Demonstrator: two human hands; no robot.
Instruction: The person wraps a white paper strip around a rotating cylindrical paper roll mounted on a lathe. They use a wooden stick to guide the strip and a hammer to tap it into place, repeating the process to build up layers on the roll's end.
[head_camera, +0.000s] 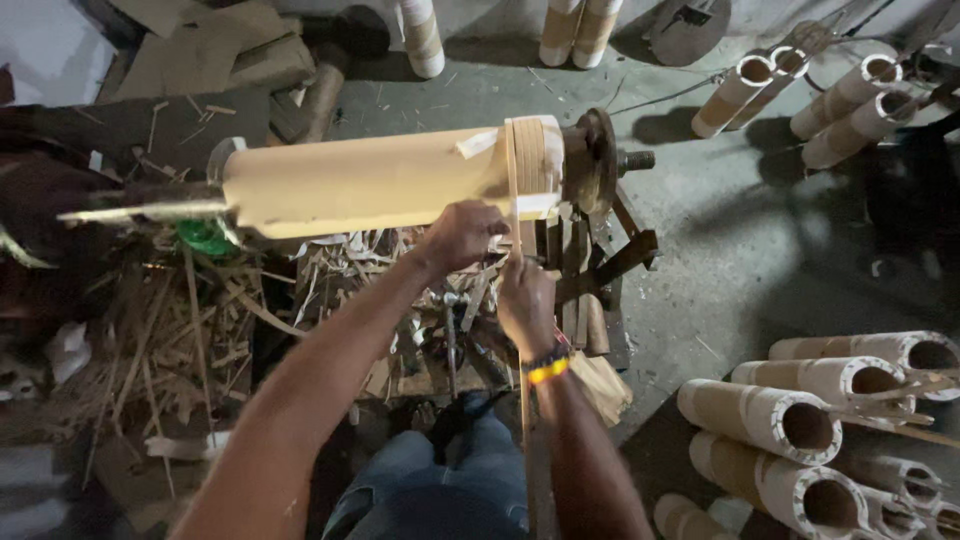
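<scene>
Strip: a thin pale wooden strip runs up from below my lap, between my hands, and wraps over the big cardboard tube near its right end, where earlier turns sit as a pale band.
Tube: it lies level on a spindle in front of me, its right end against a rusty metal disc, its left end by a blurred metal tip.
Left hand: my left hand is closed, fingers curled on the strip just under the tube's lower edge.
Right hand: my right hand is closed round the strip lower down, beaded wristband at the wrist.
Handling: I judge the strip light, springy and apt to split or splinter if kinked, so I would pinch it flat across its width and close to the tube; the tube looks stiff, hollow and light for its bulk.
Under the tube: a rough metal stand and a heap of wood shavings.
Floor: grey concrete, with more cardboard tubes stacked at my lower right and others lying near the top right.
</scene>
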